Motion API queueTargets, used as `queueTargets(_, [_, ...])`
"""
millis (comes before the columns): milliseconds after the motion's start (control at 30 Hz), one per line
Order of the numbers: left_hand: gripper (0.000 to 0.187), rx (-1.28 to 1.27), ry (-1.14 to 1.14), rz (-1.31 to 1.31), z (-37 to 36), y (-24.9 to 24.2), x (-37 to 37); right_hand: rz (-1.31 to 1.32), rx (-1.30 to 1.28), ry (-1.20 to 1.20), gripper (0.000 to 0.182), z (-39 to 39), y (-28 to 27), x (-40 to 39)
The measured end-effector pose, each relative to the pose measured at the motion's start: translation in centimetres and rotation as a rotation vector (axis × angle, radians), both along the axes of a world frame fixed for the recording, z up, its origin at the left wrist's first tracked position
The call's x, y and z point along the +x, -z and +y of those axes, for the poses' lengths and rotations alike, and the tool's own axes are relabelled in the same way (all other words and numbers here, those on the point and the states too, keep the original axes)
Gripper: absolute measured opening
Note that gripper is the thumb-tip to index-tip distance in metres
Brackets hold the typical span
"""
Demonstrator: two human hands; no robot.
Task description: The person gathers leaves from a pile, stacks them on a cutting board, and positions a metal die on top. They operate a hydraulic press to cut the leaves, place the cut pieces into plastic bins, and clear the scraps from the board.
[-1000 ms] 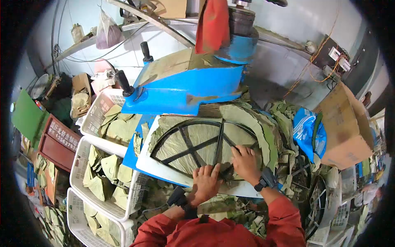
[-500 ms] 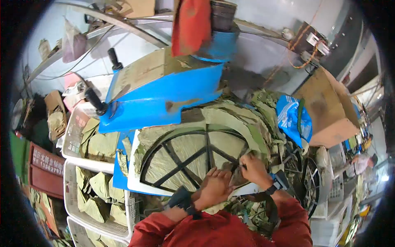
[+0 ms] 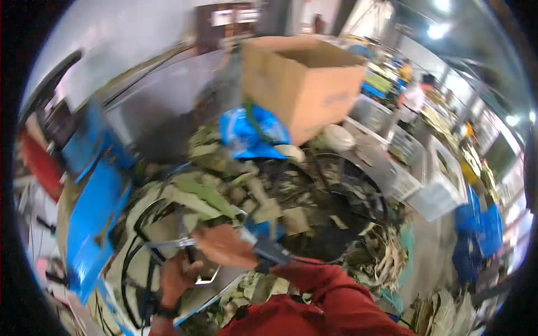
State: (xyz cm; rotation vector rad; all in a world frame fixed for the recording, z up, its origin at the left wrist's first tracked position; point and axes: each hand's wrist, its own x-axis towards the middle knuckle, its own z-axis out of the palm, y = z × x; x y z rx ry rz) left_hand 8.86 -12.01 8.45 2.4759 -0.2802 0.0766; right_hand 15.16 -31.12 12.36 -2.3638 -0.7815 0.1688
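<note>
My right hand (image 3: pixel 224 246), blurred, is closed round a metal tool (image 3: pixel 174 243) whose thin part points left. Its exact shape is unclear. Just to the lower left is my left hand (image 3: pixel 176 280), thumb and fingers apart, over the black curved frame (image 3: pixel 128 274). Large flat green leaves (image 3: pixel 199 193) lie beyond my hands. Under my right hand a bent metal edge (image 3: pixel 210 277) shows; I cannot tell what it belongs to.
A blue machine cover (image 3: pixel 92 224) stands at left. Behind the leaf scraps (image 3: pixel 269 210) are a blue bag (image 3: pixel 252 134) and a cardboard box (image 3: pixel 325 92). White crates (image 3: pixel 437 193) stand at right, with a person (image 3: pixel 412 103) beyond. A round black frame (image 3: pixel 384 196) lies among scraps.
The view has swung right, so the frame and blue cover now appear farther left. My right hand has come across above my left, and the metal tool is now visible.
</note>
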Motion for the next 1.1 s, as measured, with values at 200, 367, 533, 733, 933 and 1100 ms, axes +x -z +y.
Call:
queueTargets(200, [0.046, 0.333, 0.058, -0.110, -6.9, -6.9, 1.2, -0.146, 0.271, -0.045, 0.018, -6.7, 3.4, 2.5])
queueTargets(367, [0.023, 0.146, -0.024, -0.396, -12.7, -10.9, -2.6, -0.090, 0.434, -0.221, 0.025, -6.9, 5.4, 4.3])
queueTargets(533, [0.018, 0.315, 0.163, -0.451, -16.7, -11.6, -6.6, 0.708, 0.990, -0.239, 0.027, -8.6, 3.4, 5.5])
queueTargets(733, [0.029, 0.051, -0.091, -0.246, -15.7, -6.6, -5.1, 0.557, 0.760, 0.009, 0.014, -21.7, -0.8, 8.5])
queueTargets(933, [0.065, 0.457, -0.045, -0.133, -5.8, 7.8, -2.3, 0.318, 1.013, 0.680, 0.013, -43.5, 3.4, 5.3])
queueTargets(1100, [0.055, 0.474, -0.087, 0.002, -5.0, 7.1, -1.5, -0.112, 0.366, 1.184, 0.025, -62.2, 12.0, 7.7])
